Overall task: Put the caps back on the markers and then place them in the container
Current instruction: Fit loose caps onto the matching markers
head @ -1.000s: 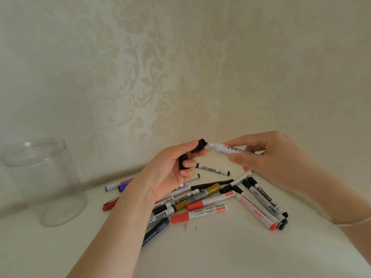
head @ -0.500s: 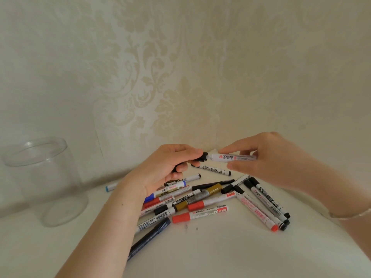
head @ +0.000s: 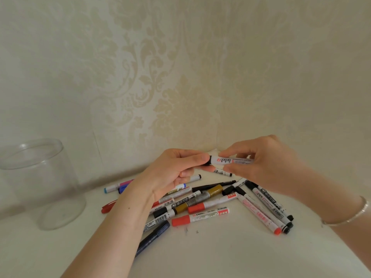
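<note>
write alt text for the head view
Two hands hold one white marker above a pile of markers on a white table: the left hand pinches its black cap, the right hand its barrel. A clear jar stands at left.

White marker (head: 230, 160) with a red triangle logo sits level in the air above the pile, black cap (head: 208, 159) on its left end. Under it, a loose heap of markers (head: 202, 199) lies criss-crossed on the white surface: red, black, gold, blue and pink ones. Clear round container (head: 43, 185) stands upright well off to the left, nothing inside.
</note>
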Available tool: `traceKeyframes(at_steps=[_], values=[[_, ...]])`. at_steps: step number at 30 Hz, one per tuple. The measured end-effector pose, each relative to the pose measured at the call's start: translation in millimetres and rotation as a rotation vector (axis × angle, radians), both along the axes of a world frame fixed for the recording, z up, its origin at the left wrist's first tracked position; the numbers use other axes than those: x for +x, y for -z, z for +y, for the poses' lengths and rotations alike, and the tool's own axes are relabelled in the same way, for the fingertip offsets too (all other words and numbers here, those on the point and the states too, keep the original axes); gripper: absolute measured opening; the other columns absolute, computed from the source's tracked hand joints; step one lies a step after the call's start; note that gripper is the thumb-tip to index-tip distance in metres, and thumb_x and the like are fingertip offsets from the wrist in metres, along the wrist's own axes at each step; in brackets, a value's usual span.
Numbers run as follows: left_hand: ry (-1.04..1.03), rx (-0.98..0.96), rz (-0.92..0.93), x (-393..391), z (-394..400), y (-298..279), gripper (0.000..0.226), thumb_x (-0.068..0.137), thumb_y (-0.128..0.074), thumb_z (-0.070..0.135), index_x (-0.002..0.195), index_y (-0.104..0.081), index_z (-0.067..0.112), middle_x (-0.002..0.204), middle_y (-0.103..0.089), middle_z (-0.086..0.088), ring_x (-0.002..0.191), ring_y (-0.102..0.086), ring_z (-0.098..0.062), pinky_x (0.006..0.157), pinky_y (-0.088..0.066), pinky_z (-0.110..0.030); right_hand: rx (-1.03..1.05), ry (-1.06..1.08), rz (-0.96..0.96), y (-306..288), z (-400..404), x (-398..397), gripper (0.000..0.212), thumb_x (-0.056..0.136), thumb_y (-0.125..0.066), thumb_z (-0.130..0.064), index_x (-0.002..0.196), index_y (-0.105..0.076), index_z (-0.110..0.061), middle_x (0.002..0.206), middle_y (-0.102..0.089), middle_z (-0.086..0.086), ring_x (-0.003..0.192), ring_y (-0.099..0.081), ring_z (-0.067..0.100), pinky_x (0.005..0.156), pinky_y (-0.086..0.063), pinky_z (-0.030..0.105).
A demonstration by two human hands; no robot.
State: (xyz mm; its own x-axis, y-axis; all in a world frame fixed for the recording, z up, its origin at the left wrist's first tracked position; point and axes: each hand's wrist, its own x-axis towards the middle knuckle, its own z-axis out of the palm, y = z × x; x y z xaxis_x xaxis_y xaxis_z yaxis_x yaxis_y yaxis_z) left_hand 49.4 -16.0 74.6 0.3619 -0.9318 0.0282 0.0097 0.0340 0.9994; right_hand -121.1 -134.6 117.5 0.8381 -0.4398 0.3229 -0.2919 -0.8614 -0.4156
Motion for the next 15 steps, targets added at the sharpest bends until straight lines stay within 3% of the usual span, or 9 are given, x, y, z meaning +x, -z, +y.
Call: traceKeyframes(at_steps=[4,9,12,15], values=[[-0.009,-0.020,0.010,-0.4,-3.2,6.6,0.027,0.074,-0.069,0.023,0.095,-0.076,0.008,0.088,-0.074,-0.012,0.043,-0.027,-0.004,0.040,-0.024,-0.012,0.047,0.006,-0.001,6.2,-4.3,3.6,0.016,0.078,-0.072,-0.037,0.089,-0.068,-0.048,0.074,-0.069,-0.013,0.044,-0.049,-0.002,0.041,-0.035,0.012],[-0.008,-0.017,-0.089,4.3,-7.4,0.0,0.020,0.077,-0.068,0.021,0.091,-0.077,0.011,0.084,-0.073,-0.012,0.045,-0.025,-0.007,0.050,-0.015,-0.023,0.378,-0.064,-0.117,16.2,-10.3,8.8,0.011,0.077,-0.076,-0.029,0.082,-0.073,-0.038,0.059,-0.070,-0.001,0.035,-0.032,0.008,0.040,-0.029,0.020],[0.014,-0.002,-0.143,3.1,-11.4,-5.8,0.018,0.074,-0.069,0.023,0.087,-0.077,0.014,0.083,-0.073,-0.011,0.046,-0.023,-0.009,0.055,-0.013,-0.030,0.507,-0.153,-0.058,9.6,-16.8,6.8,0.004,0.080,-0.072,-0.025,0.084,-0.074,-0.027,0.062,-0.070,0.007,0.035,-0.029,0.014,0.035,-0.023,0.019],[0.058,0.033,-0.194,1.9,-15.7,-7.6,0.018,0.072,-0.071,0.026,0.087,-0.077,0.017,0.083,-0.074,-0.008,0.049,-0.021,-0.012,0.054,-0.013,-0.030,0.537,-0.267,0.056,5.3,-23.3,2.1,0.014,0.088,-0.064,-0.024,0.100,-0.067,-0.029,0.071,-0.072,0.008,0.033,-0.035,0.018,0.035,-0.026,0.022]])
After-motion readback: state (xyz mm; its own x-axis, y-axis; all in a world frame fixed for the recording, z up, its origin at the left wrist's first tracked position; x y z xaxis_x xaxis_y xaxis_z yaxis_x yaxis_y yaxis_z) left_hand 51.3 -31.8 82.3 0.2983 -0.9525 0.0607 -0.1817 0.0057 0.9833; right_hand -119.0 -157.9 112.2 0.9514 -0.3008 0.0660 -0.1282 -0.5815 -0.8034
